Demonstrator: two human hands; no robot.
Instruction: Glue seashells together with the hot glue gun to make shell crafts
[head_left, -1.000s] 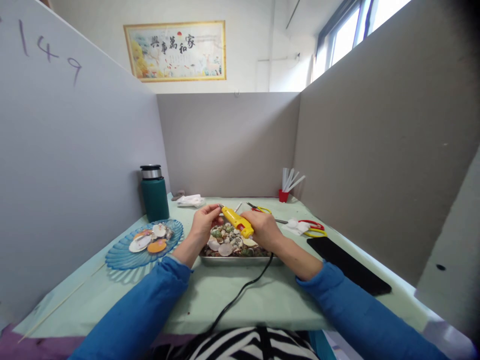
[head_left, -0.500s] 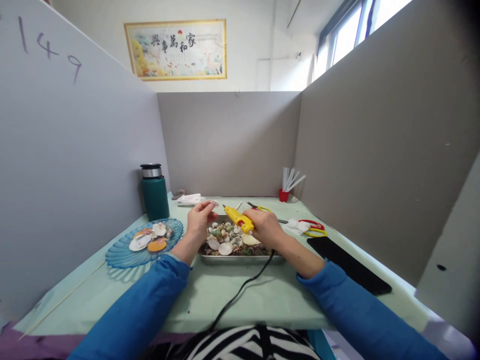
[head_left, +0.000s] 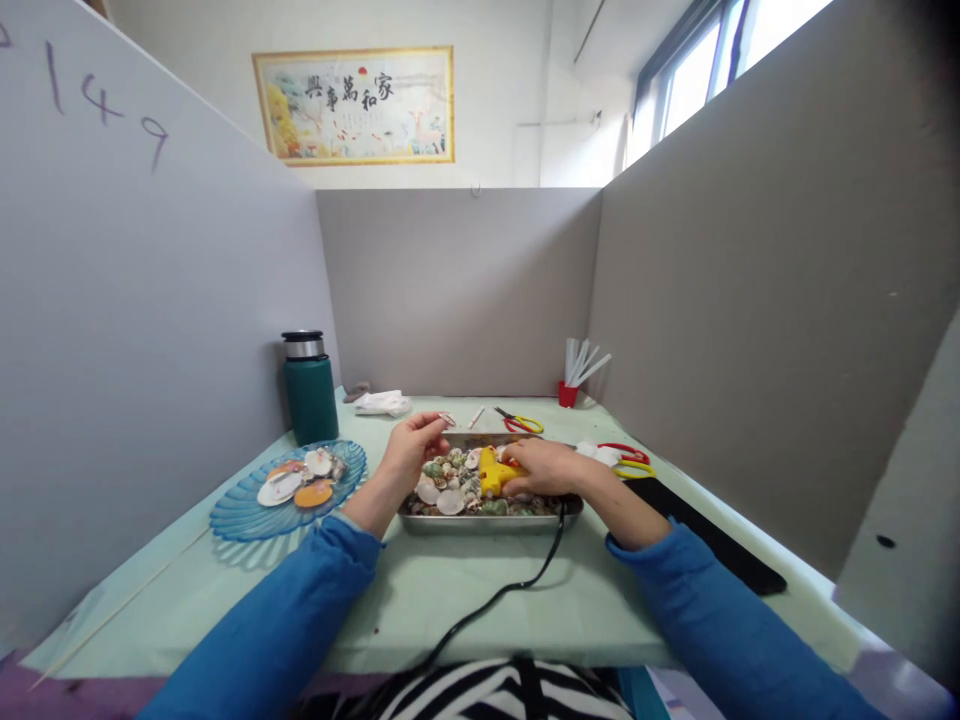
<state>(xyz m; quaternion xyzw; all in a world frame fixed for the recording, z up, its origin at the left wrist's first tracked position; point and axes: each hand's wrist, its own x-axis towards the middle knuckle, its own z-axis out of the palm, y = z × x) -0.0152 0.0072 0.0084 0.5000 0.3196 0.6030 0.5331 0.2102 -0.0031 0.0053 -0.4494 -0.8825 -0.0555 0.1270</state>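
Between the fingertips of my left hand [head_left: 411, 447] is a small shell [head_left: 447, 419], held above the left rear corner of a metal tray [head_left: 480, 524]. Shells and snail shells [head_left: 450, 500] of several kinds fill the tray. My right hand [head_left: 546, 466] has its fingers around a yellow hot glue gun [head_left: 492, 472], low over the shells on the tray's right half. The gun's black cord [head_left: 499, 597] runs from under that hand toward the table's front edge. Part of the gun's handle is hidden by my fingers.
At left, a blue plate [head_left: 238, 510] bears several shells, with a green bottle [head_left: 310, 395] behind it. A red cup [head_left: 568, 395] of glue sticks, yellow-red scissors [head_left: 521, 421], red-yellow scissors [head_left: 632, 462] and a black phone-like slab [head_left: 701, 535] are behind and right. Grey partitions [head_left: 465, 290] surround the table.
My right hand has lowered the glue gun from above the tray onto the shells, and its nozzle no longer points at the shell. My left hand, still pinching the shell, moved slightly right.
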